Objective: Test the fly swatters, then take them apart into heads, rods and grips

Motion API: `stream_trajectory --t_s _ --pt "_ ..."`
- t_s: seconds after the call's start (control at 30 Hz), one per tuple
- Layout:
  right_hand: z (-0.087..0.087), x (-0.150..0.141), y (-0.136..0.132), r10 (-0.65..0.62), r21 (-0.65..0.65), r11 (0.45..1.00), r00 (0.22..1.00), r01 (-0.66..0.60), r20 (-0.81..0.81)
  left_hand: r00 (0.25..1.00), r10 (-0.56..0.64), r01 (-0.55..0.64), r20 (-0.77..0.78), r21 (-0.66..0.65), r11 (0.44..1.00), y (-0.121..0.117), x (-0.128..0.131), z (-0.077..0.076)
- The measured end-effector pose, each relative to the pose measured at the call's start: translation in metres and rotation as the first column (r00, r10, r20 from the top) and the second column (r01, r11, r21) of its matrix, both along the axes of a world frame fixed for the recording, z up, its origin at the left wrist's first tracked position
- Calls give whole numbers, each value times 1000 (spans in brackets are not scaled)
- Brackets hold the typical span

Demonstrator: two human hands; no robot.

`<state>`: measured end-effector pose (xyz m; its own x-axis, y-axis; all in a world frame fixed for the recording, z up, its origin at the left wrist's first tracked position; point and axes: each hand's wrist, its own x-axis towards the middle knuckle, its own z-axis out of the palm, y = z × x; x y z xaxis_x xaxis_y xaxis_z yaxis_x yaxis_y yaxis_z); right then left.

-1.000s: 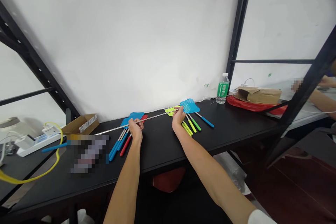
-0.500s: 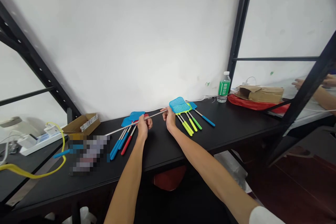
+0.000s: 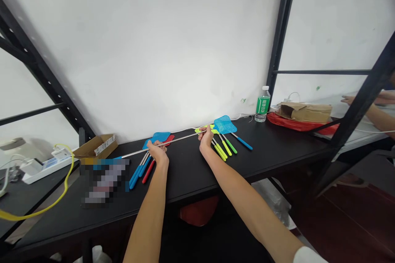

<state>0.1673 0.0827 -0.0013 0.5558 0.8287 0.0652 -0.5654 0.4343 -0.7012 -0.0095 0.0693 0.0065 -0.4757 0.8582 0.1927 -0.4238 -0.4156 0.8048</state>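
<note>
A blue fly swatter (image 3: 182,137) with a long extended metal rod spans both hands above the table. My right hand (image 3: 206,136) grips the rod close to the blue mesh head (image 3: 225,125). Farther down the rod, my left hand (image 3: 158,152) is closed round it, on the side of the blue handle (image 3: 119,158). Below my left hand lie swatters with blue handles (image 3: 135,176) and one with a red handle (image 3: 148,171), their heads toward the wall. Beside my right hand are swatters with yellow handles (image 3: 219,152), a green handle (image 3: 232,146) and a blue handle (image 3: 243,142).
An open cardboard box (image 3: 100,146) and a power strip (image 3: 46,169) with a yellow cable (image 3: 66,185) are at the left. A water bottle (image 3: 262,104) stands by the wall. Farther right, another box (image 3: 305,111) rests on red plastic (image 3: 299,125); another person's arm (image 3: 381,115) shows beyond the rack.
My left hand has slid left along the rod. My right hand and the swatter's head have moved right, and the handle end has shifted right and up.
</note>
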Motion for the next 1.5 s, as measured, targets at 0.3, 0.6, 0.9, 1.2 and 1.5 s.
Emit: stream_trajectory --t_s 0.3,0.6,0.9,1.2,1.5 --pt "-3 -10 -3 -9 32 999 994 6 108 999 -32 32 20 -19 999 1 0 -1" --pt "0 -16 -9 38 33 999 987 -43 156 995 -96 96 1 9 995 -1 10 0" --pt "0 -30 -18 175 84 972 916 -218 360 973 -227 227 -35 15 974 -1 22 -1" --pt "7 -14 -14 230 110 963 965 -244 126 988 -117 117 98 7 993 -3 1 4" --pt "8 -4 -15 -34 21 999 989 32 146 992 -78 78 96 10 997 0 6 2"
